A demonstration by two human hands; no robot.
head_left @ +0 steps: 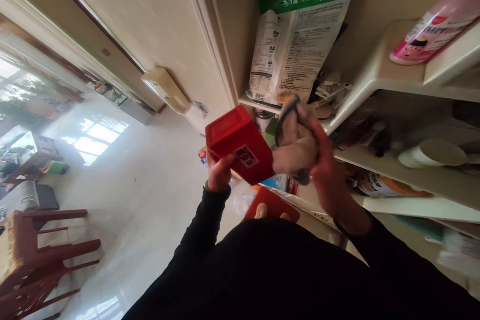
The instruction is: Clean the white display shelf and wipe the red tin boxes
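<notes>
My left hand [219,172] grips a red box [240,144] with a dark label, holding it up in front of a shelf unit. Pressed against the box's right side is a crumpled greyish cloth [294,147], with my right hand [326,170] closed around it. Both arms wear black sleeves. A red lid-like piece [272,205] lies below the box, just above my dark clothing.
A white shelf unit [378,80] at right carries a green-and-white bag [300,35], a pink bottle [438,22], a white bowl [431,154] and packets. Glossy white floor [123,195] spreads left, with a red wooden chair [41,255] at lower left.
</notes>
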